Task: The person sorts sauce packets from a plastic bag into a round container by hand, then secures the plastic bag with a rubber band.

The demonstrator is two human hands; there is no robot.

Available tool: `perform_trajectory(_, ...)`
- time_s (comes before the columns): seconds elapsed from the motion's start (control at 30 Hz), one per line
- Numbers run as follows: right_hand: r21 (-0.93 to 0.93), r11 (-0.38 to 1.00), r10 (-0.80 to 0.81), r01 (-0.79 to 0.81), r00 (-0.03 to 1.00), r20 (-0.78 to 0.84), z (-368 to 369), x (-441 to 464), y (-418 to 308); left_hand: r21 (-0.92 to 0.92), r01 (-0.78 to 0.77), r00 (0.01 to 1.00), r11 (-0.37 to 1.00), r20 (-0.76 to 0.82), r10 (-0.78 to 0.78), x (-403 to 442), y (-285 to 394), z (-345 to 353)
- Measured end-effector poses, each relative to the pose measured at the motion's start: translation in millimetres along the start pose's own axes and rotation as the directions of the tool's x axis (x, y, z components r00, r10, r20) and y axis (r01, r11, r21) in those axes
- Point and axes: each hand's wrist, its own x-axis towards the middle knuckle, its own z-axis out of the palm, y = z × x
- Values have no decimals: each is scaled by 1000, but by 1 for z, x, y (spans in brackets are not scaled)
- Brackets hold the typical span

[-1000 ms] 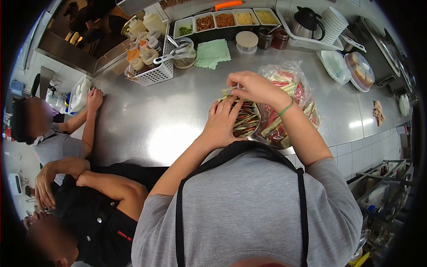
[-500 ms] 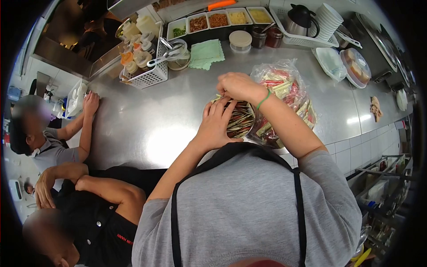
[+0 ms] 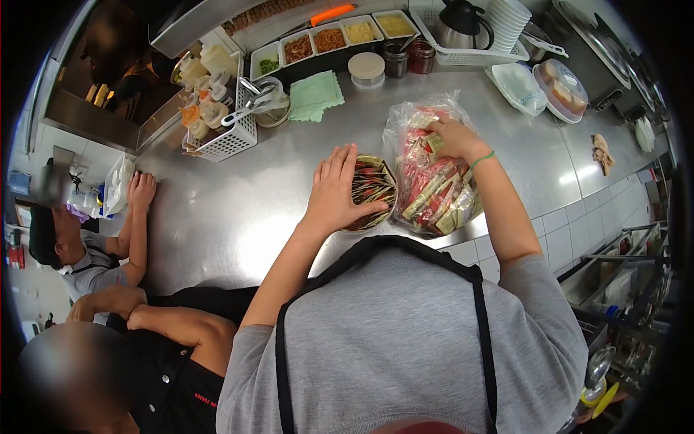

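A round container packed with thin packets standing on edge is on the steel counter in front of me. My left hand rests along its left side, fingers extended and thumb over the packets at the near edge. Right beside it lies a clear plastic bag full of red and cream packets. My right hand is at the upper right part of the bag, its fingers bent down among the packets. Whether its fingertips pinch a packet cannot be made out.
Behind are a white basket of sauce bottles, a green cloth, a lidded tub and topping trays. Lidded food boxes stand at the right. Two people are at the left, one with a hand on the counter.
My right hand has moved from the container's far edge to the bag on the right. My left hand has stayed at the container, its thumb now over the near edge. The view has shifted.
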Motion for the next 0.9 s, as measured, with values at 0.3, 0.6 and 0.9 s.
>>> perform_trajectory(0.3,177,945,-262,274,961,-86,-34,-6,5,27,-40,980,999,196,34,-15,11,-24)
perform_trajectory(0.6,756,594,126,275,897,-424,-87,-7,-78,37,1,968,999,250,-10,-12,18,-24)
perform_trajectory(0.9,237,887,-339,397,906,-253,-26,7,-131,74,-7,976,997,216,-9,-14,17,-20)
